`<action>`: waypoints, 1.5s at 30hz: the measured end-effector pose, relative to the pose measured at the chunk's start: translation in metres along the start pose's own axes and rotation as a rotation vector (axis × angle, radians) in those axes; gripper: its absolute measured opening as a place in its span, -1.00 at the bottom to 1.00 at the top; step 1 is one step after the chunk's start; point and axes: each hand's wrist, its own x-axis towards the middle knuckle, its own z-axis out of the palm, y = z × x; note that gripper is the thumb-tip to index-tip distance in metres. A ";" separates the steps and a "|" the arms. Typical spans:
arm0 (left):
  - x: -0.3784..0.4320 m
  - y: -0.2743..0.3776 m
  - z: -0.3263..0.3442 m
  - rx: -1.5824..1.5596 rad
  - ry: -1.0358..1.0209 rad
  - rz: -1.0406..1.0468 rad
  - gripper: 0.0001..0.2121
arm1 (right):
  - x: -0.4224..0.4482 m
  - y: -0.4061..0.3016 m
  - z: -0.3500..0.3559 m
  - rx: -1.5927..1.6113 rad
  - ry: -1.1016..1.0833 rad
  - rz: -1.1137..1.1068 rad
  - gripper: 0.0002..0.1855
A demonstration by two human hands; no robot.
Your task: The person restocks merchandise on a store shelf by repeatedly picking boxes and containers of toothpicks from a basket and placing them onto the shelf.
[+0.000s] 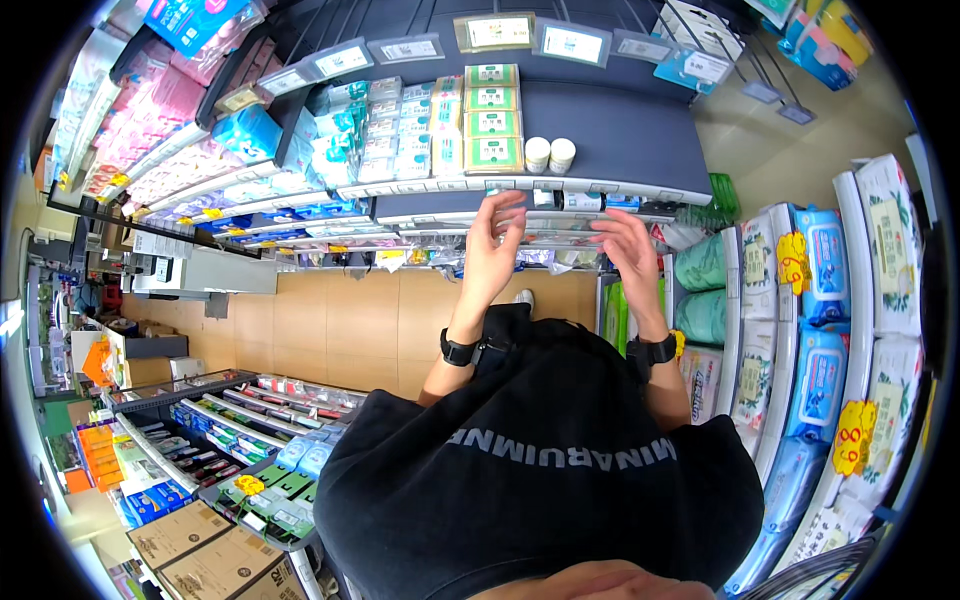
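Observation:
Both of my hands are raised in front of a dark store shelf (615, 127). My left hand (496, 244) is empty, its fingers apart and curled, just below the shelf's front edge. To its right, my right hand (628, 251) is likewise empty, with the fingers spread a little. Two small white-capped containers (537, 154) stand side by side on the shelf, above and between the hands. Left of them, flat green-and-white boxes (493, 154) form a row running back, beside rows of other small packs (412, 154).
Price-tag holders (495, 32) hang above the shelf. Packs of wet wipes (823, 375) fill shelving on the right. Pink packages (169, 97) stock the left shelves. Behind on the left are cardboard boxes (217, 570) and a low display rack (285, 409). Tan floor tiles (337, 315) lie between.

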 end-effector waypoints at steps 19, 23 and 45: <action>-0.255 0.013 0.013 -0.098 -0.012 -0.127 -0.70 | -0.236 -0.011 0.035 0.149 0.015 0.003 -0.63; -0.281 0.017 0.014 -0.084 -0.089 -0.146 -0.73 | -0.276 -0.018 0.041 0.157 0.047 0.003 -0.63; -0.443 0.046 -0.048 -0.172 -0.340 -0.108 -0.71 | -0.473 -0.041 0.151 0.155 0.185 0.004 -0.63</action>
